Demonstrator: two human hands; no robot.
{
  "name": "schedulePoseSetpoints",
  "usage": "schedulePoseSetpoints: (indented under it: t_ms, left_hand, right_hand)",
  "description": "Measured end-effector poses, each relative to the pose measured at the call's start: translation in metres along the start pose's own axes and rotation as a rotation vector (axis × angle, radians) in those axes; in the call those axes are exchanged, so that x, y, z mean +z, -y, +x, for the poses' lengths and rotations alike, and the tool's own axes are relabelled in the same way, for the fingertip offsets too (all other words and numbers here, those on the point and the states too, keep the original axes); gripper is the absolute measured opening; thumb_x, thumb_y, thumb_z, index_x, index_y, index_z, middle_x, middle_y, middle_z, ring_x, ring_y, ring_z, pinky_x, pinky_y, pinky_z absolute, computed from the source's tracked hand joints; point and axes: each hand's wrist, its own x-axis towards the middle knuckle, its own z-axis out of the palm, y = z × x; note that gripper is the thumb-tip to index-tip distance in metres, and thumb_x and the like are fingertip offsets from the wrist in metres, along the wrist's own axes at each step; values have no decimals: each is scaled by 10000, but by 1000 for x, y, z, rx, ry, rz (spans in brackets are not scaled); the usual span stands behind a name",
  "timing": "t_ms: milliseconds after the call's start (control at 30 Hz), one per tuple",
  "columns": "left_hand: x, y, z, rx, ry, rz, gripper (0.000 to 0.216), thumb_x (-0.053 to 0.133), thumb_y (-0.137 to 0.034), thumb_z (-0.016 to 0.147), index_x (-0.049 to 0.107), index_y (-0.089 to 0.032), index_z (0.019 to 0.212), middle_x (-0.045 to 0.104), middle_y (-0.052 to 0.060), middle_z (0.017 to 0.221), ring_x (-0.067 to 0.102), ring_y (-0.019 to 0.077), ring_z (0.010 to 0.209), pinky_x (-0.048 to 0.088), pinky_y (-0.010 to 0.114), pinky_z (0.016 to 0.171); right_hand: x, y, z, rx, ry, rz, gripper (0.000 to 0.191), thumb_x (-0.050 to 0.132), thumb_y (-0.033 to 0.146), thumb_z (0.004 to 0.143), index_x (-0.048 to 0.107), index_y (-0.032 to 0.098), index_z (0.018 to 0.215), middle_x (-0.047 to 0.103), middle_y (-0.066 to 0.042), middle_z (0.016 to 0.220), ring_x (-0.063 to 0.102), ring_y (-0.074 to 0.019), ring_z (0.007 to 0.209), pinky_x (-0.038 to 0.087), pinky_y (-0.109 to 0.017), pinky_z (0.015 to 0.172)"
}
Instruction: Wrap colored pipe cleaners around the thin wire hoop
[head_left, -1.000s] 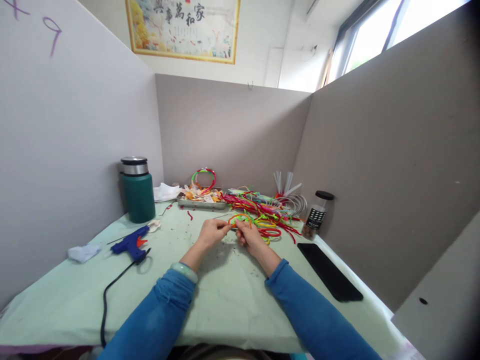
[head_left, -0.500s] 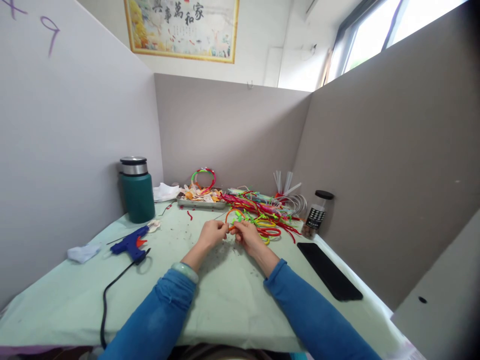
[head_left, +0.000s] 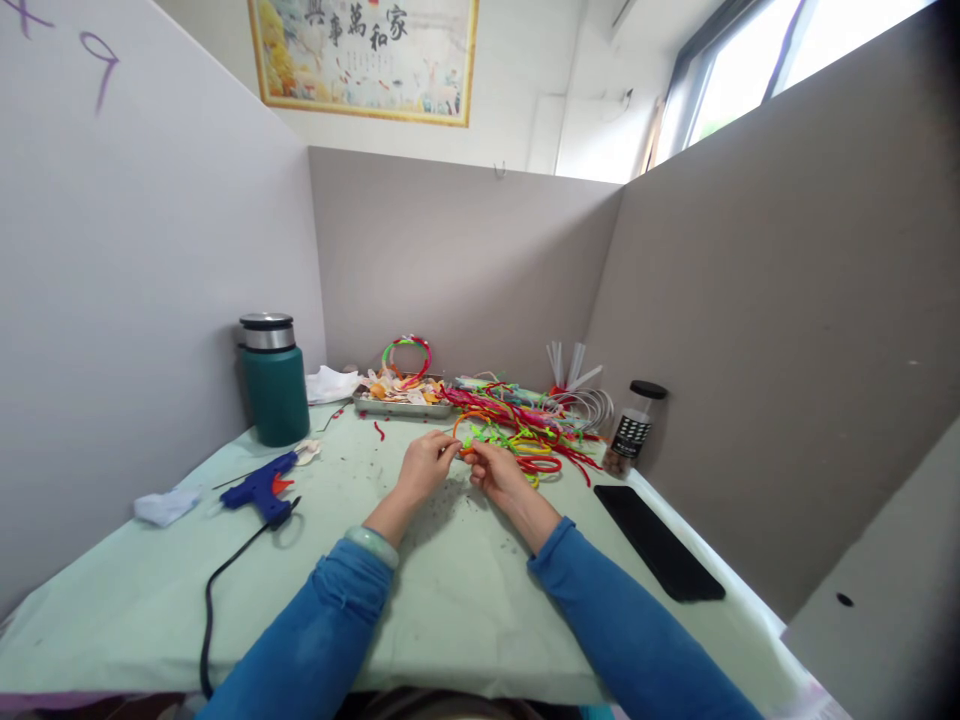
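My left hand [head_left: 425,463] and my right hand [head_left: 494,470] meet over the middle of the green table [head_left: 450,600]. Both pinch a small orange and green pipe-cleaner loop [head_left: 472,432] that rises between their fingertips. Right behind the hands lies a heap of coloured pipe cleaners [head_left: 525,425]. A pale bangle [head_left: 368,542] sits on my left wrist. Both arms wear blue sleeves.
A blue glue gun [head_left: 262,489] with a black cord lies at the left, near a white tissue [head_left: 163,505]. A green flask [head_left: 274,380] stands at the back left. A metal tray [head_left: 401,395], a dark-lidded jar [head_left: 634,428] and a black phone [head_left: 660,543] are on the table too. Partition walls enclose three sides.
The loop has been turned and now stands a little higher and further back between my fingertips. My hands have stayed close together in the same place.
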Motion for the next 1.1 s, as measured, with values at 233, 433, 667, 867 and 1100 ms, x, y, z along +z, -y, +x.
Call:
schedulePoseSetpoints:
  t_ms: [233,433,667,867,1100]
  left_hand:
    - [6,6,-1,99,101,3,206,532,-259,809,702,-188,902,600,55,919,555,134,801,420,236,729]
    - [0,0,2,-2,143,-19,238,488,-240,825,716,-172,830,666,38,787,566,128,715,394,212,672]
    - [-5,3,5,-174,102,-118,283,480,-311,795,714,-154,822,681,11,703,557,121,650,389,196,629]
    - [-1,10,6,-155,122,-226,282,455,-292,776,690,-136,789,652,5,678,538,120,638,393,199,614]
    - [-5,7,5,-210,79,-193,307,455,-348,786,666,-134,720,617,-1,623,509,112,594,367,199,565]
  right_hand:
    - [-7,-4,7,-56,-36,-5,176,676,272,679,546,154,690,583,23,510,412,-48,343,343,-173,346]
    - [-6,-3,3,-90,15,-127,244,633,394,724,570,160,754,611,4,617,457,-52,383,361,-169,360]
    - [0,-10,-2,-227,102,-621,151,556,310,750,595,169,786,592,16,666,449,-49,387,321,-160,344]
    - [-4,-13,0,-344,77,-816,121,517,288,766,596,199,740,560,33,554,440,-84,377,326,-197,385]
    - [-4,-6,-5,-549,-66,-992,141,535,295,771,635,220,705,553,33,498,485,-131,499,333,-224,521]
